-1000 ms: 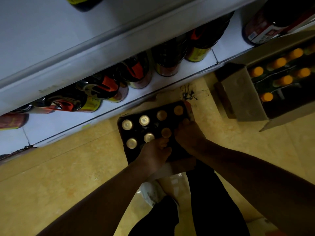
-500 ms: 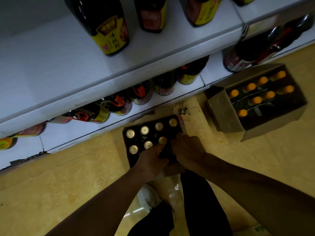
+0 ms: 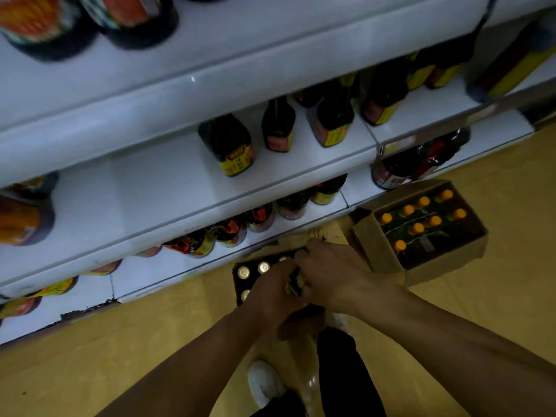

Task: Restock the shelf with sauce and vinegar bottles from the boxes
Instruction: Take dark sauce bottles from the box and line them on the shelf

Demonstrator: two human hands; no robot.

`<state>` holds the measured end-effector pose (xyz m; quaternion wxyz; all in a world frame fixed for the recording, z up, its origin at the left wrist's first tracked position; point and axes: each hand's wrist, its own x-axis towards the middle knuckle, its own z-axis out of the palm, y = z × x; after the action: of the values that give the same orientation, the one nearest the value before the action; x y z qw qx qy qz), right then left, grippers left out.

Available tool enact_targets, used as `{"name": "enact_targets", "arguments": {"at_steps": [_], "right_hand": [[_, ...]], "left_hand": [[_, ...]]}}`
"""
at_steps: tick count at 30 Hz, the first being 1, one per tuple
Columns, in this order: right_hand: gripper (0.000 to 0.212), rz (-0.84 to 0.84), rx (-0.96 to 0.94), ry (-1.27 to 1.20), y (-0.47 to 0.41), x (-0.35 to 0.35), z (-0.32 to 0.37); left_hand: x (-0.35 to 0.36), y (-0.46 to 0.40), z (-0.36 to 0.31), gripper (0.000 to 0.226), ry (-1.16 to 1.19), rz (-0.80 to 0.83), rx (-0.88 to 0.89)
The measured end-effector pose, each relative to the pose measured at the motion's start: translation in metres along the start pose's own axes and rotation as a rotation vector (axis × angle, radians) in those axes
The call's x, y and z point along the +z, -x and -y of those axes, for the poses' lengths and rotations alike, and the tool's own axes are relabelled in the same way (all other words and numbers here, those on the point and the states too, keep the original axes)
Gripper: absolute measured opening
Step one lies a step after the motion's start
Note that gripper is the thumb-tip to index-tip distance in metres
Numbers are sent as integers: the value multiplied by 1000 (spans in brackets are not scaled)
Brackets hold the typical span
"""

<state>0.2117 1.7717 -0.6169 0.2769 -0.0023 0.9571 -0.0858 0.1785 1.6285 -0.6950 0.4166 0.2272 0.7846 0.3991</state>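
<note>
Since the earlier frame my view has tipped upward, so more tiers of the shelf (image 3: 186,188) show, and both hands have come together over the dark box (image 3: 240,284), covering most of the gold caps that were bare before. Only three round, shiny gold caps (image 3: 243,272) show at the box's left side.

The left hand (image 3: 270,299) sits curled over the middle of the dark box; its fingers are bent downward, but I cannot tell what they pinch, since the right hand hides their tips. The right hand (image 3: 331,275) lies just right of it, touching it, knuckles up, fingers curled down into the same box at its far right corner. Something small and glossy shows between the two hands, too blurred to name.

The dark box stands on the smooth yellow floor (image 3: 90,356), just in front of the shelf's lowest tier. To the right of the dark box, near but apart, is an open brown cardboard box (image 3: 388,254) with matte walls, holding dark bottles with round orange caps (image 3: 418,227).

Above the dark box, the shelf is smooth white board with rounded front edges. Its lowest tier holds a row of dark glossy bottles (image 3: 258,215) with red and yellow labels. The tier above carries squat, square-shouldered dark bottles (image 3: 231,145) with yellow labels, standing upright, with a bare stretch to their left.

Below the dark box I see a white shoe (image 3: 264,383) and a black trouser leg (image 3: 346,371).
</note>
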Motion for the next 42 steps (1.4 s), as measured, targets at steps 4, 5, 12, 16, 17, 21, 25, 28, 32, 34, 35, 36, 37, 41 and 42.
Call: {"name": "enact_targets", "arguments": {"at_steps": [4,5,12,16,17,21,25,28,32,34,35,36,37,41,42], "right_hand": [[30,-95,-57,32,27,-54,9],[30,-134,-66,41,34,-66,11],[34,-284,-93,78,74,-163,34],[33,-356,-115,82,100,-216,46],[32,-377,-126,74,107,-228,48],[30,-430,-145,21,137,-283,59],[36,-491,-169,-28,166,-334,69],[42,-537,-191,-60,186,-368,77],[50,-627,-210,-69,208,-405,84],[49,-656,-234,-96,219,-422,87],[49,-665,-240,-114,224,-430,88],[48,-674,-249,-129,229,-439,90],[48,-681,-256,-146,233,-447,91],[50,-726,-292,-195,244,-474,98],[50,-747,-299,-197,246,-479,100]], "left_hand": [[-25,27,-51,43,-22,-69,107],[-32,32,-63,36,-32,-85,127],[-80,69,-140,32,-14,-153,243],[-106,92,-182,26,-34,-218,338],[-113,98,-193,23,-38,-240,354],[-139,122,-241,24,-1,-280,405],[-163,145,-285,20,6,-336,472],[-180,163,-317,20,3,-381,531],[-195,184,-351,25,-1,-409,571],[-206,193,-368,18,4,-431,593],[-210,198,-376,15,0,-442,604],[-215,202,-384,15,-8,-455,613],[-219,207,-392,16,-19,-462,619],[-233,224,-421,18,5,-480,654],[-237,227,-427,17,4,-485,665]]}}
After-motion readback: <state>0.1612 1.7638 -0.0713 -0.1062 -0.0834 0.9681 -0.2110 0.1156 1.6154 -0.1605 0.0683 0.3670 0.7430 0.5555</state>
